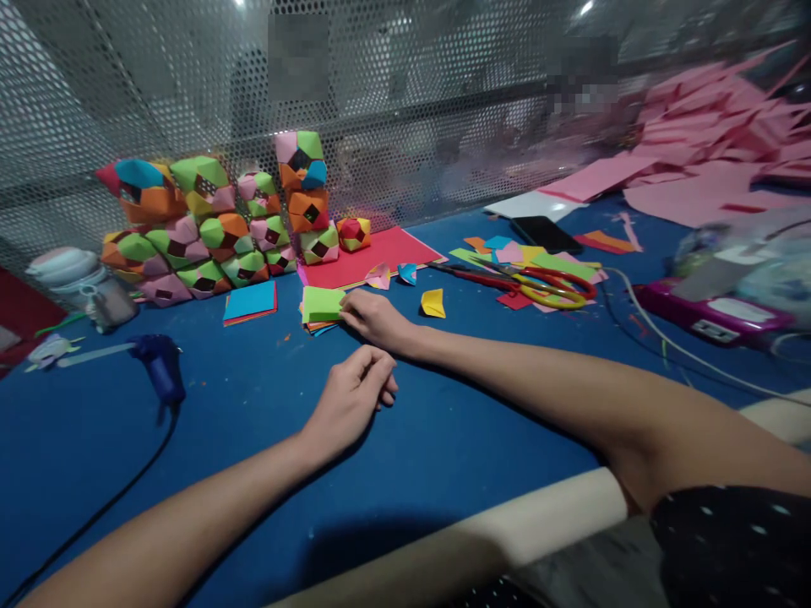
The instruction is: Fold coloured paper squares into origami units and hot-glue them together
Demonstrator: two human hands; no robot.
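My right hand (373,321) reaches over the blue table to a small stack of coloured square papers. Its thumb and fingers are closed at the right edge of the green paper (322,304) on top, which is slightly raised. Below it, my left hand (352,390) rests with fingers loosely curled in, and nothing shows in it. To the left lies another paper stack (252,301), blue on top. A folded yellow paper piece (433,303), a folded pink piece (378,275) and a folded blue piece (407,273) lie beyond my right hand.
Folded paper modules (221,236) are piled against the perforated metal screen (405,110). A blue glue gun (157,367) with a cord lies left, near a lidded jar (95,287). Scissors (551,287), paper scraps, a black phone (545,235) and a purple power strip (713,312) are right.
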